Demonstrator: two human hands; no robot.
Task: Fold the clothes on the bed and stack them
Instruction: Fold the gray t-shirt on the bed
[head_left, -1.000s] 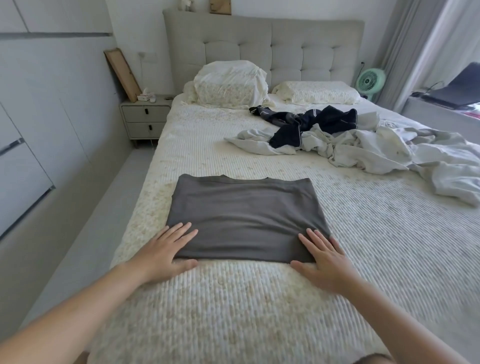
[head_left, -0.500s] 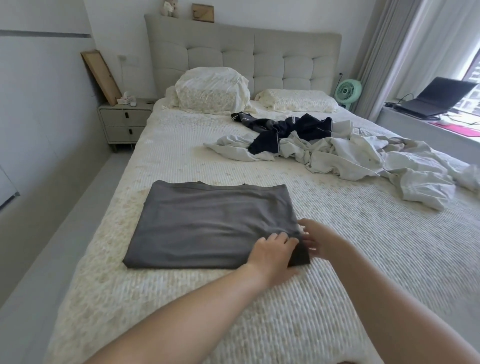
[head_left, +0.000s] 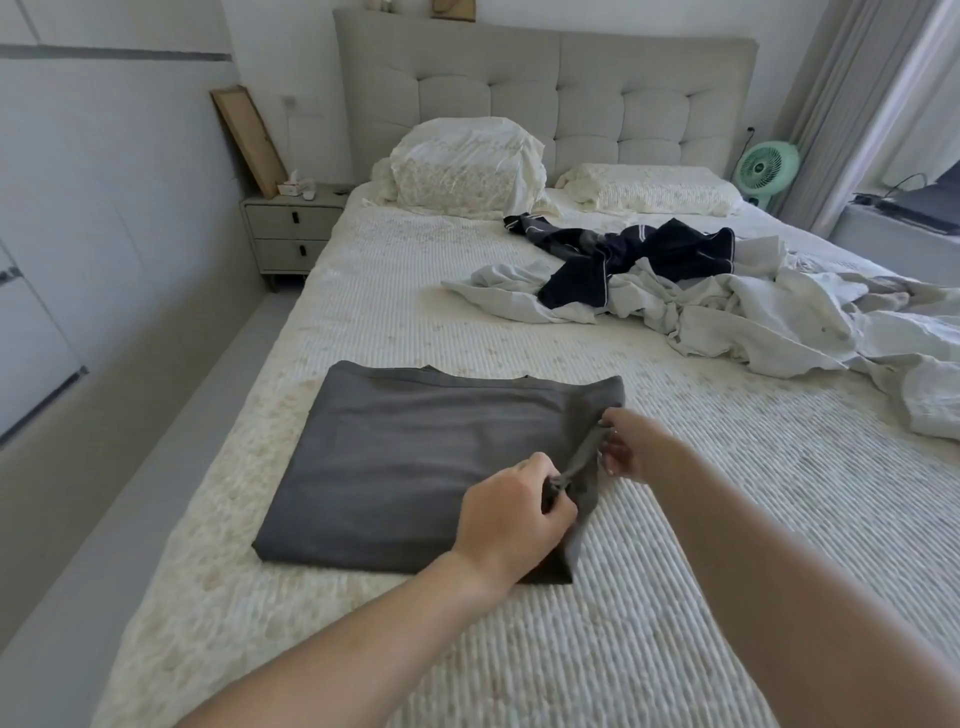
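A folded grey shirt (head_left: 410, 457) lies flat on the white bed (head_left: 675, 571), left of the middle. My left hand (head_left: 514, 519) pinches its right edge near the front corner. My right hand (head_left: 626, 444) pinches the same edge further back. Between the two hands the edge is lifted a little off the bed. A dark navy garment (head_left: 634, 257) lies crumpled on a heap of pale grey and white clothes (head_left: 753, 312) at the far right of the bed.
Two pillows (head_left: 467, 166) lean at the padded headboard (head_left: 545, 98). A nightstand (head_left: 291, 228) stands left of the bed, beside a floor strip and wardrobe wall. A green fan (head_left: 766, 169), curtains and a ledge with a laptop (head_left: 930, 208) are at the right.
One second ago both hands lay flat on the shirt's near corners. My left hand crossed to the right edge, and both hands now pinch and lift that edge.
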